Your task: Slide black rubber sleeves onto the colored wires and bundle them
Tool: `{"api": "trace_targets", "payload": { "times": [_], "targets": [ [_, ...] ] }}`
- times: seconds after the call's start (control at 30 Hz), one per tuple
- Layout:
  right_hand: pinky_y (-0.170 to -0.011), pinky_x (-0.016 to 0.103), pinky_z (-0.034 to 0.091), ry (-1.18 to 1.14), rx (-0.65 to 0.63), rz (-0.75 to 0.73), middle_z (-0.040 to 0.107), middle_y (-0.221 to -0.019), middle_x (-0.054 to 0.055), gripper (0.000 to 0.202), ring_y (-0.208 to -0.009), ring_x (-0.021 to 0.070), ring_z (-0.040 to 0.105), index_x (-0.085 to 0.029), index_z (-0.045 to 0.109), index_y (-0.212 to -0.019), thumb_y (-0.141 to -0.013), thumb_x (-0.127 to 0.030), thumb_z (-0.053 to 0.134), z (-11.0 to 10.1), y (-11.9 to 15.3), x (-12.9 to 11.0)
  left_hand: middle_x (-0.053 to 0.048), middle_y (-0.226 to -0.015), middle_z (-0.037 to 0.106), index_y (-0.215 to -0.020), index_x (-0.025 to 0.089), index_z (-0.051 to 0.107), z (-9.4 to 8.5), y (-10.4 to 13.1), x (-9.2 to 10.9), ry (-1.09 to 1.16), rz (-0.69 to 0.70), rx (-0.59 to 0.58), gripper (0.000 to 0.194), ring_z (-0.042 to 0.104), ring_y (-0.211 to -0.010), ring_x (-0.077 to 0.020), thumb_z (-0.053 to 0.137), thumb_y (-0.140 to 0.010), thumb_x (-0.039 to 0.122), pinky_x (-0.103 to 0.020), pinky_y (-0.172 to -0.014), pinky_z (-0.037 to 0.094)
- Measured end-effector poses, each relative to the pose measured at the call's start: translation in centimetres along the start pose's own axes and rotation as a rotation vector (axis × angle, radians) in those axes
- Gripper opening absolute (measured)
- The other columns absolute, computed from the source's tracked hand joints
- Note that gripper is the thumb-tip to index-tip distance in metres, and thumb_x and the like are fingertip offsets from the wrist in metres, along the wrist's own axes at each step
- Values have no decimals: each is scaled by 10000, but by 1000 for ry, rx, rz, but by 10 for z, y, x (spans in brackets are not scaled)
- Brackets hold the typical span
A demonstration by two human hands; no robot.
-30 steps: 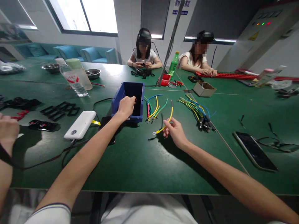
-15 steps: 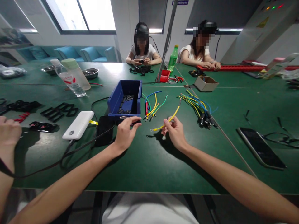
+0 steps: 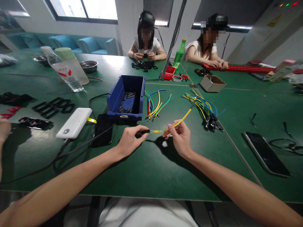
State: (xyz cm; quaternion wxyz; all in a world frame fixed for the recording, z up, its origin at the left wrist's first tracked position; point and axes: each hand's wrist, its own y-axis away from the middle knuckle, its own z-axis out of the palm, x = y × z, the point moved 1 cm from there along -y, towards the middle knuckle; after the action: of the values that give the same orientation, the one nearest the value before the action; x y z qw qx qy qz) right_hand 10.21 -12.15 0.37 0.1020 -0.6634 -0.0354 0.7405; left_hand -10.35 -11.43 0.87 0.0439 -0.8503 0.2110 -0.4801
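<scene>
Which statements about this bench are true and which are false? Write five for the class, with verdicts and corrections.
1. The right hand holds a yellow cable. True.
2. The left hand is inside the blue bin. False: it is in front of the bin, with a small black piece in its fingers.
3. Short black pieces lie in the blue bin. True.
4. The green bottle lies on its side. False: it stands upright.
5. The white device lies flat on the green table. True.
</scene>
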Motion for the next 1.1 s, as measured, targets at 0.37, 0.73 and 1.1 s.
{"api": "trace_targets", "payload": {
  "times": [0.37,0.73,1.1],
  "targets": [
    [-444,238,500,33,-26,-34,624,-570,-58,264,-480,141,637,-238,439,-836,-820,-397,650,2,3,-2,-24,-845,736,-941,193,726,-1,-1,1,-46,24,17,178,630,-671,-128,629,-795,227,-242,-661,505],
    [-464,241,507,55,-47,-46,633,-600,-50,262,-506,143,649,-236,443,-846,-818,-388,655,-1,3,2,-25,-828,729,-928,184,727,-1,-2,-1,-15,12,-27,175,592,-645,-121,631,-792,237,-236,-629,479],
    [-445,247,510,27,-59,38,615,-578,-60,309,-497,157,653,-239,428,-859,-800,-443,653,-1,-1,1,-30,-816,728,-929,188,729,-2,-1,0,-8,27,-34,177,607,-645,-126,632,-790,239,-234,-619,487]
  ]
}}
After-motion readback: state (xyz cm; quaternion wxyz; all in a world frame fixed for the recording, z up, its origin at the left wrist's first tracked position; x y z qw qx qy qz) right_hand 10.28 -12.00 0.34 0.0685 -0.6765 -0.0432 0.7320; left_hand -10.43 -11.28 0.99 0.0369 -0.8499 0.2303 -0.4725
